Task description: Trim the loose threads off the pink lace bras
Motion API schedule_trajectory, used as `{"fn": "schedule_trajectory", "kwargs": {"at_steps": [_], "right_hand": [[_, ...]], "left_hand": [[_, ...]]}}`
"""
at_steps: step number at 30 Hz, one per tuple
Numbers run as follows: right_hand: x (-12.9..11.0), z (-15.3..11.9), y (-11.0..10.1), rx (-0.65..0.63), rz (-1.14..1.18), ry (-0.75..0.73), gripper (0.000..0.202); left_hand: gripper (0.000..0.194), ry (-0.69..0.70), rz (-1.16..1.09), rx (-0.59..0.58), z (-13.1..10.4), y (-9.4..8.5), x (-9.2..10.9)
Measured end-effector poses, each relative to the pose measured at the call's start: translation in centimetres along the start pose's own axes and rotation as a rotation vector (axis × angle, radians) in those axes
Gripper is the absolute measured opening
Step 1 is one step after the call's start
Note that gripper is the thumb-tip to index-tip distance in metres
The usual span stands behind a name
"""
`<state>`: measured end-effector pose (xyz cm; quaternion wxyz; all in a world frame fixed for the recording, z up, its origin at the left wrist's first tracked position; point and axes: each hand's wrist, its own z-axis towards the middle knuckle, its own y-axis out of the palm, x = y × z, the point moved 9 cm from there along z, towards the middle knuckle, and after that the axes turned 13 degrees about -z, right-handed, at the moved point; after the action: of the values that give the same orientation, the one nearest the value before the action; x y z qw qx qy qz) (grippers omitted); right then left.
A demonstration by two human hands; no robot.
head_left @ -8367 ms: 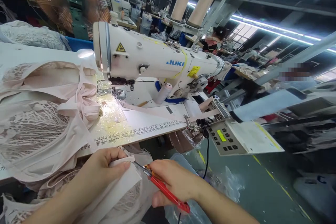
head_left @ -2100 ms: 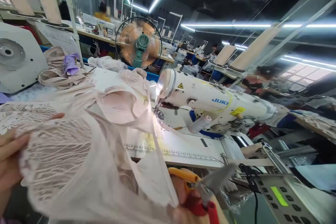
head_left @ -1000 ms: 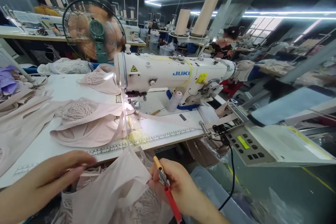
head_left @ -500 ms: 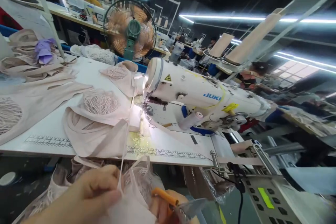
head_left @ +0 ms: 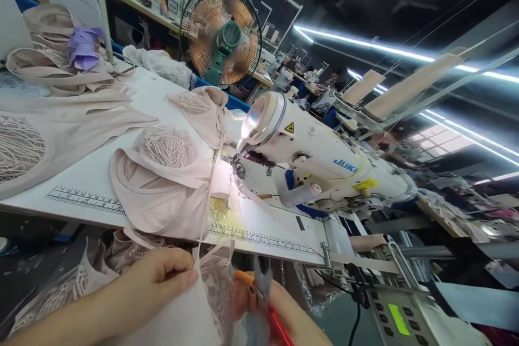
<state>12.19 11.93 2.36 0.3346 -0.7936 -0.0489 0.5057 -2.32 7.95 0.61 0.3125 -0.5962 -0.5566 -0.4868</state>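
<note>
Below the table edge, my left hand pinches the edge of a pale pink garment, from which a thin strip runs up toward the sewing machine. My right hand, closed and partly blurred, holds scissors with red and orange handles, their blades pointing up beside the lace part of the garment. A pale bra with a lace cup lies on the white table, left of the lit needle area.
A fan stands behind the table. More pale garments and a purple cloth lie at the left. A thread spool rests by the machine. A control panel sits at the lower right.
The view has shifted, so the machine and fan appear farther right. The scissors' blades now point up, and their red handle shows. My left hand still pinches the garment.
</note>
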Motion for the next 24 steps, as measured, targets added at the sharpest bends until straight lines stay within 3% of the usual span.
{"fn": "schedule_trajectory", "kwargs": {"at_steps": [3,6,11,16,24], "right_hand": [[-0.7,0.3,-1.6,-0.167,-0.190,-0.014,0.072],[0.3,1.8,-1.9,-0.355,-0.340,0.075,0.064],[-1.3,4.1,-1.7,-0.462,-0.355,0.010,0.053],[-2.6,5.3,-2.4,-0.462,-0.433,0.007,0.050],[-0.2,5.3,-3.7,-0.301,-0.422,0.170,0.059]], "left_hand": [[0.035,0.049,0.069,0.024,0.1,-0.1,0.4],[0.033,0.065,0.089,-0.006,0.2,0.2,0.1],[0.030,0.067,0.096,-0.012,0.4,-0.1,-0.8],[0.030,0.044,0.083,0.007,0.2,-0.9,-0.5],[0.033,0.001,0.077,-0.024,0.1,-1.5,-1.0]]}}
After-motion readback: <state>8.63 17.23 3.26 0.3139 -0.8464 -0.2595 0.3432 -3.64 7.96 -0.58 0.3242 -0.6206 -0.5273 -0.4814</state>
